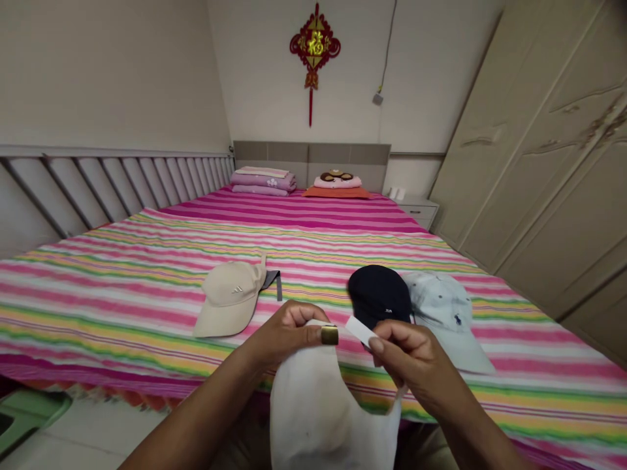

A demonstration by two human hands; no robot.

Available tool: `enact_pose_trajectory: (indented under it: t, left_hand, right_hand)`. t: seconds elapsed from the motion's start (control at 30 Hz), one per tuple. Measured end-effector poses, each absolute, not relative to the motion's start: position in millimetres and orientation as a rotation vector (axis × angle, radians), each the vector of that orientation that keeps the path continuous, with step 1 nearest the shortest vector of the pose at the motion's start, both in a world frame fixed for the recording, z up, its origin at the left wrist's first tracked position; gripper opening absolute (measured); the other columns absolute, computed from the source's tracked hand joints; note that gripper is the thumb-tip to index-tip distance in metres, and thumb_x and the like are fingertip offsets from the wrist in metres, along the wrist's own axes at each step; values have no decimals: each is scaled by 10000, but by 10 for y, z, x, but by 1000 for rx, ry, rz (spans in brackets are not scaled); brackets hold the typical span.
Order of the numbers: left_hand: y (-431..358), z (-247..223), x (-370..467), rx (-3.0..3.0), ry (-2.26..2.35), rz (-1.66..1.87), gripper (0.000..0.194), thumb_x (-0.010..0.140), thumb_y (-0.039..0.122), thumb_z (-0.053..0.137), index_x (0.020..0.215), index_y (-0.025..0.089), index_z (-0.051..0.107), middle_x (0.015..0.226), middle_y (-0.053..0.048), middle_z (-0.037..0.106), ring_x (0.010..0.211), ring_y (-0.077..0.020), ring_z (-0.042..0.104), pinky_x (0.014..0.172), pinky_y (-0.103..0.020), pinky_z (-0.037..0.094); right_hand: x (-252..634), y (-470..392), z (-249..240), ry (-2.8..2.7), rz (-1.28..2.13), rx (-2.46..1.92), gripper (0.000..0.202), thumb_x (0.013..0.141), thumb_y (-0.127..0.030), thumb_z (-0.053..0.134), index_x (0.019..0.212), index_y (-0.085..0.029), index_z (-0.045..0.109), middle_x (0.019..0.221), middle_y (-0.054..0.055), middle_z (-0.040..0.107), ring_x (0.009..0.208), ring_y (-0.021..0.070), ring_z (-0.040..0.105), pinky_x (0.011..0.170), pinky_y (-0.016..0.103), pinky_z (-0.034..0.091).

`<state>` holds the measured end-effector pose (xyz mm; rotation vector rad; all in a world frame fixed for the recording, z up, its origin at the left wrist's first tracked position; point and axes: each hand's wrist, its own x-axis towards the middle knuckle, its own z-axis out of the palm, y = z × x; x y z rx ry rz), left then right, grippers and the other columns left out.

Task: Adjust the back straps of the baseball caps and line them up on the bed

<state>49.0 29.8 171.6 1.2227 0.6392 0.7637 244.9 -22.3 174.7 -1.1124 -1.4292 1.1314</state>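
Note:
A white cap [318, 405] hangs at the bottom centre, its back opening facing up. My left hand [298, 331] is closed on the cap's edge beside a brass-coloured buckle [330, 335]. Between the thumb and fingers of my right hand [404, 349] is the white strap [359, 330], its free end pointing at the buckle with a small gap between them. Beyond my hands on the bed lie a beige cap [230, 297] to the left, and a dark navy cap [379, 294] touching a pale blue cap [441, 313] to the right.
The striped bed [313, 241] spans the view, with folded purple bedding [262, 183] and a pink pillow [337, 183] by the headboard. A metal rail [127, 183] runs along the left. A wardrobe [539, 150] stands right; a green stool [36, 411] is at lower left.

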Motion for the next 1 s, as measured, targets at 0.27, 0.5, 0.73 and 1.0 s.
enact_pose_trajectory:
  t: [0.27, 0.5, 0.73, 1.0]
  left_hand:
    - [317, 1634, 505, 1183, 553, 970, 181, 583, 199, 722, 736, 164, 631, 645, 5, 631, 509, -81, 546, 489, -183, 405]
    - [300, 1585, 508, 1159, 559, 965, 145, 595, 203, 716, 703, 139, 645, 633, -26, 656, 531, -101, 579, 496, -187, 416]
    - [297, 1560, 514, 1135, 518, 946, 154, 590, 215, 723, 707, 143, 654, 618, -16, 649, 492, -77, 554, 460, -164, 390]
    - [290, 1548, 523, 1212, 540, 964, 165, 580, 226, 724, 708, 139, 665, 616, -7, 614, 515, -68, 515, 492, -172, 378]
  right_hand:
    - [2361, -143, 1682, -1389, 1079, -1109, 270, 658, -390, 628, 566, -151, 544, 469, -65, 324, 435, 58, 229, 402, 209, 184]
    - [2308, -129, 1634, -1314, 1174, -1092, 276, 650, -403, 635, 587, -147, 554, 460, -75, 304, 425, 52, 188, 395, 212, 138]
    - [2260, -119, 1597, -1335, 1232, -1065, 263, 664, -376, 630, 590, -135, 554, 470, -71, 315, 426, 46, 193, 384, 211, 114]
    - [2252, -126, 1551, -1273, 1402, -1041, 256, 666, -370, 630, 615, -135, 541, 444, -85, 315, 386, 29, 182, 371, 200, 104]
